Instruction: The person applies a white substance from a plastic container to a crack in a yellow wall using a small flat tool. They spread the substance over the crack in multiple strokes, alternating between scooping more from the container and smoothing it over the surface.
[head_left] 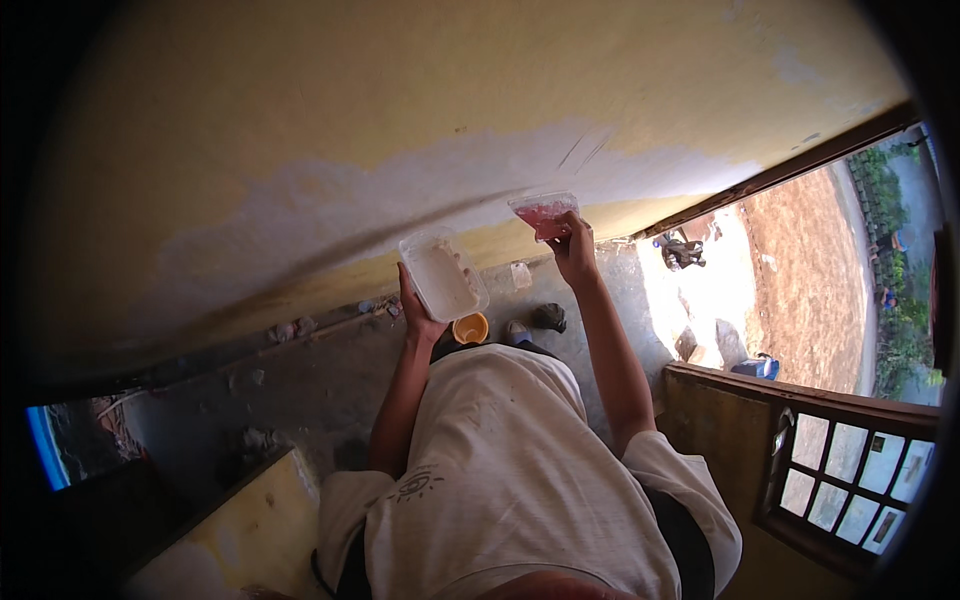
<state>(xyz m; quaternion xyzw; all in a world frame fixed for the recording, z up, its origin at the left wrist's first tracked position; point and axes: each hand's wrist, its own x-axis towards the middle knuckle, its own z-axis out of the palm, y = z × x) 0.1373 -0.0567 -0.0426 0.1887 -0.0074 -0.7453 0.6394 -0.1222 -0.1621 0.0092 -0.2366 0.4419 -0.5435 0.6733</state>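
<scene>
My left hand (416,310) grips the side of a clear plastic container (443,274) with a pale, whitish substance inside. In my right hand (575,250) is a flat scraper (546,216), reddish with a clear or whitish edge. The scraper is up close to the yellow wall (400,90); whether its edge touches the surface I cannot tell. A ragged whitish patch (270,215) runs across the lower wall, with a few dark scratch lines above the scraper.
An orange bucket (470,328) stands on the grey floor (610,340) by my feet, near a dark bundle (549,317). Small debris (290,330) lies along the wall's foot. To the right are a sunlit doorway opening (800,270) and a wooden-framed paned window (850,480).
</scene>
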